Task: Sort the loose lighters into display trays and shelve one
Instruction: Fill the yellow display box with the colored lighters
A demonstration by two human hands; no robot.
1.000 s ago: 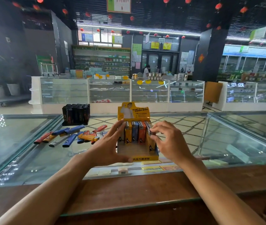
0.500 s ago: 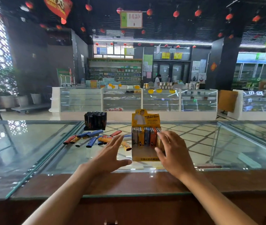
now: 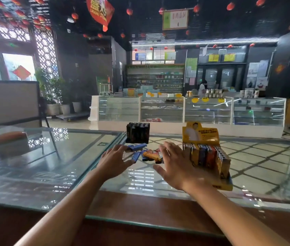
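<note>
Logging progress. Finding yellow cardboard display tray (image 3: 209, 162) standing at right on clear glass counter top (image 3: 61, 157), carrying upright lighters in orange, blue, grey and yellow sleeves; judging it close to full from this angle. Finding black display tray of black lighters (image 3: 138, 133) standing farther back, apparently full, apart from both hands. Finding small pile of loose plastic lighters (image 3: 146, 154), blue, orange and red, lying flat on the glass in front of the black tray and between the hands. Judging sorting mostly done but not finished. Seeing no tray being lifted toward a shelf; judging shelving not yet begun.

Reaching with left hand (image 3: 115, 160) and right hand (image 3: 174, 166) toward the pile, fingers (image 3: 169, 150) spread wide and straight, gripping nothing. Placing left fingertips at or just beside the blue lighters; unable to confirm contact. Holding right hand just beside the yellow tray's left side.

Reading text. Noting portrait and lines of printed characters on the yellow tray's header card, too blurred to read; front lip likewise. Making out Latin capitals on red hanging banner (image 3: 100, 8), seemingly starting "GRAND", unclear beyond that. Failing to read green-bordered ceiling sign (image 3: 175, 18). Detecting no legible brand on any lighter.
</note>
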